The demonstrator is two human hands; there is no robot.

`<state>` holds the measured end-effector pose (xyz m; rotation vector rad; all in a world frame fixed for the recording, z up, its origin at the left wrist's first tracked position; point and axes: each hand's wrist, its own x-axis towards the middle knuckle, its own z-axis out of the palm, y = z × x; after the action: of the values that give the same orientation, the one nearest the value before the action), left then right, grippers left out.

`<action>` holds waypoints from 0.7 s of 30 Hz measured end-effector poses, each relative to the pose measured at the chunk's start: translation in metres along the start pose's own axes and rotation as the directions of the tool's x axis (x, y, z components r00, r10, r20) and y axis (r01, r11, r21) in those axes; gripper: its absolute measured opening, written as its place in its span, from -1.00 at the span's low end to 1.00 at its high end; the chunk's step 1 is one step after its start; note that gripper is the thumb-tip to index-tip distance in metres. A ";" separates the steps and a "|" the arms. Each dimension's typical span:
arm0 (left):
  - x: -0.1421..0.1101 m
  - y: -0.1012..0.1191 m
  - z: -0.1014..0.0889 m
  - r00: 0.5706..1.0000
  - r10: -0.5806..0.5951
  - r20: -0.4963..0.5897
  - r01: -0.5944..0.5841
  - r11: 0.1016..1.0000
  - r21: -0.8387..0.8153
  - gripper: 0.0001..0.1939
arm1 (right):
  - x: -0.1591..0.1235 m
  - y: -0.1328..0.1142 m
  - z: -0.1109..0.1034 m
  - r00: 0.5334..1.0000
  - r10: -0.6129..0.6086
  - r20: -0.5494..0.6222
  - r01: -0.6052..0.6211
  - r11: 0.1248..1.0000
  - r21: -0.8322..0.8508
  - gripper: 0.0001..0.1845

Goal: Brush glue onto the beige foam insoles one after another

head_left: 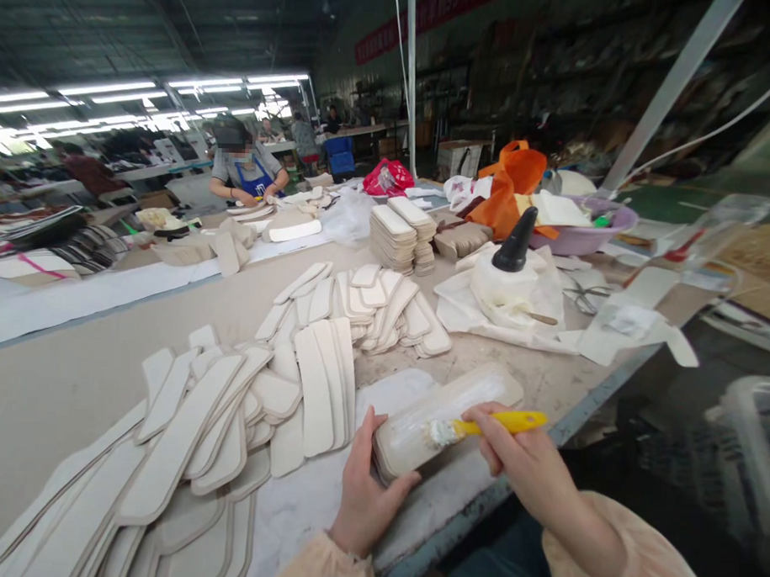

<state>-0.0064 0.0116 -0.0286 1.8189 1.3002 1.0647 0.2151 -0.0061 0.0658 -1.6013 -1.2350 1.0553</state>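
Observation:
My right hand (518,457) is closed around the yellow handle of a paintbrush (503,422). The brush's bristles, coated in white paste, touch the top of a stack of long rounded off-white pieces (444,413), whose upper face looks wet and shiny. Around the near left end of this stack my left hand (371,482) is curved, thumb on one side and fingers on the other. Beneath the stack lies a white sheet (307,513). To the left, many similar pieces (171,432) are spread in overlapping heaps.
Beyond the heaps stand neat stacks of pieces (393,230). A white container with a black cone (515,242) sits back right, near scissors (587,295) and a purple basin (589,232). The table edge (596,405) runs along my right. A co-worker (247,170) works across the table.

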 end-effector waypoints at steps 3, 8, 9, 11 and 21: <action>-0.001 -0.002 0.002 1.000 -0.009 -0.024 0.009 1.000 -0.001 -0.05 | 0.003 0.001 -0.021 0.994 -0.016 -0.109 0.011 0.999 -0.045 -0.60; -0.001 -0.005 0.003 1.000 -0.024 -0.016 0.024 1.000 0.010 -0.04 | 0.001 -0.007 0.008 0.998 -0.040 0.041 0.034 0.992 0.120 -0.56; -0.001 -0.005 0.002 0.999 -0.033 -0.012 0.033 0.999 0.009 -0.04 | 0.001 -0.008 0.018 0.995 -0.041 0.086 0.029 0.990 0.141 -0.56; -0.001 -0.004 0.001 0.999 -0.047 -0.006 0.047 0.999 0.007 -0.05 | 0.003 -0.009 0.034 0.992 -0.031 0.125 0.010 0.986 0.166 -0.57; 0.001 -0.007 0.007 0.995 -0.052 -0.090 0.054 0.998 0.024 -0.13 | 0.033 0.010 -0.050 0.976 -0.103 -0.191 0.077 0.987 -0.142 -0.51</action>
<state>-0.0027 0.0147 -0.0378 1.7631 1.4139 1.1165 0.2705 0.0191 0.0670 -1.6900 -1.2515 0.7501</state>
